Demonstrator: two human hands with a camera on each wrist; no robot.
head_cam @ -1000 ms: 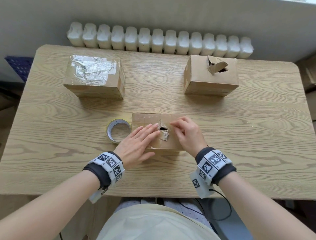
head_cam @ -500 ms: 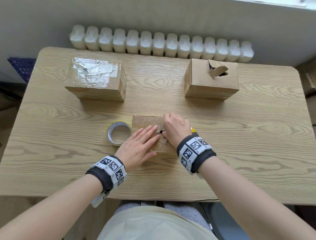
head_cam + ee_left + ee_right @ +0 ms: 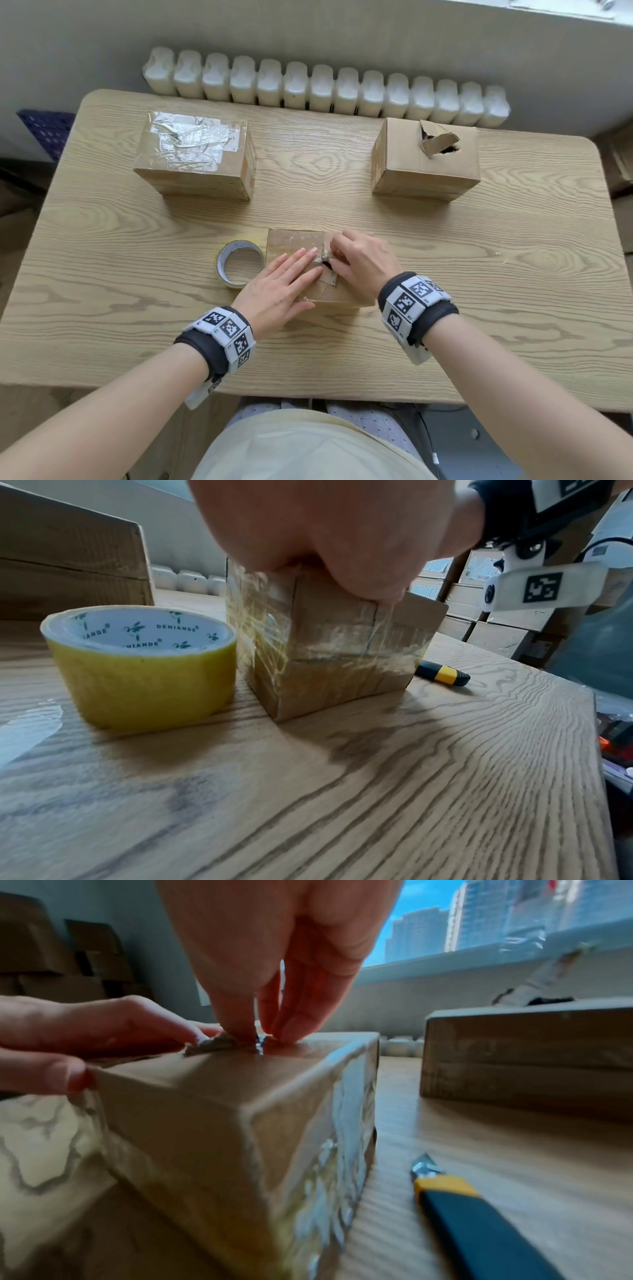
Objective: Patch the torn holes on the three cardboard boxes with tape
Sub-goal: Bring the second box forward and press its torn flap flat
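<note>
A small cardboard box [image 3: 291, 241] stands at the table's middle front, with a torn hole [image 3: 327, 264] in its top. My left hand [image 3: 296, 265] lies flat on the top with straight fingers, just left of the hole. My right hand [image 3: 337, 258] curls over the hole from the right, and its thumb and fingertips [image 3: 291, 1031] pinch the ragged flap [image 3: 212, 1043] at the edge. A yellow tape roll [image 3: 239, 262] stands against the box's left side. The back-left box [image 3: 195, 154] has clear tape over its top. The back-right box [image 3: 428, 161] has an open torn hole [image 3: 442, 145].
A yellow and black utility knife [image 3: 479, 1218] lies on the wooden table [image 3: 479, 274] just right of the small box, blade out; the head view does not show it. A white radiator [image 3: 325, 92] runs behind the table. Stacked cartons [image 3: 496, 615] stand to the right.
My right hand moved left onto the hole and now pinches its torn edge, and the wrist has since swung back to the right. My left hand stayed flat on the box.
</note>
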